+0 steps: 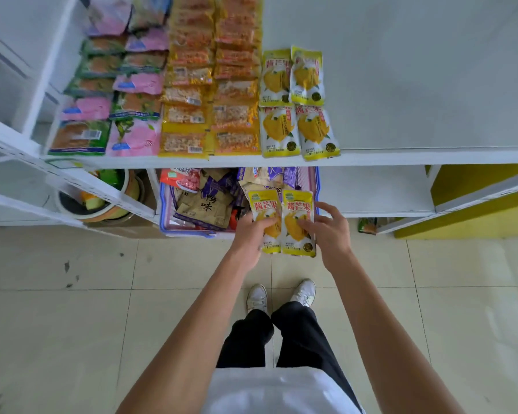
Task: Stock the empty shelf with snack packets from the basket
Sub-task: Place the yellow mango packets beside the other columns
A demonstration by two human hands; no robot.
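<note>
- The left mango packet (265,212) and the right mango packet (298,215) each carry the red characters 酱芒果 on a yellow band near the top; the smaller print is too fine to read
- Each is a glossy white pouch with a yellow border, a picture of cut yellow mango and a round dark seal low on the right
- The left hand (251,239) grips the left mango packet, fingers curled over its lower front
- The right hand (331,231) pinches the right mango packet at its lower edge, with the other fingers spread
- The two held packets are upright and side by side, edges touching, above the near right corner of the basket (189,233), below the front edge of the shelf (416,85)
- Four matching mango packets lie flat on the shelf in two rows of two (299,103), just right of two columns of yellow packets (211,94) and two columns of pink and green packets (117,94)
- In the blue-rimmed basket a brown packet (205,201) reads 鸭味, among purple, red and tan packets
</note>
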